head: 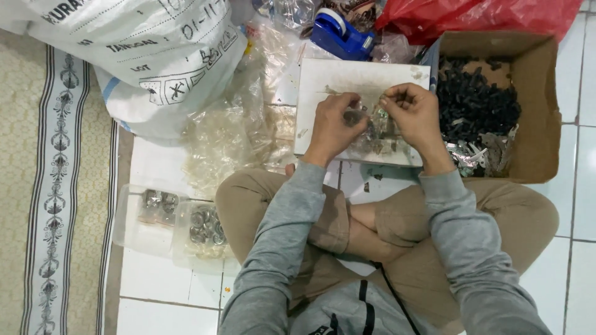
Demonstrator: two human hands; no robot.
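Item in hand: a small clear plastic packet (366, 115) with small metal pieces inside, held just above a white board (347, 77) that lay on the tiled floor (577, 260) in front of the seated person's crossed legs. The left hand (332, 127) pinched the packet's left side between thumb and fingertips; the right hand (415, 111) pinched its upper right edge, fingers curled. Whether the packet's mouth stood open could not be told. Handling note, as a judgement: the work was best done low over the board, so that any piece that slipped would land there, with the packet's edge kept taut between the two pinches. On the board, under the hands: a loose heap of small shiny pieces (379, 139), too small to count. Right of the board: one cardboard box (549, 99), holding a mound of small black parts (475, 102) and a cluster of silvery pieces in its near corner. Left of the board: a pile of empty clear bags (230, 139). Beside the left knee: two filled clear packets (177, 220), side by side. Further back: one blue tape dispenser (340, 32), one red plastic bag (478, 15), one large white sack (143, 56). Far left: one patterned mat (56, 186).
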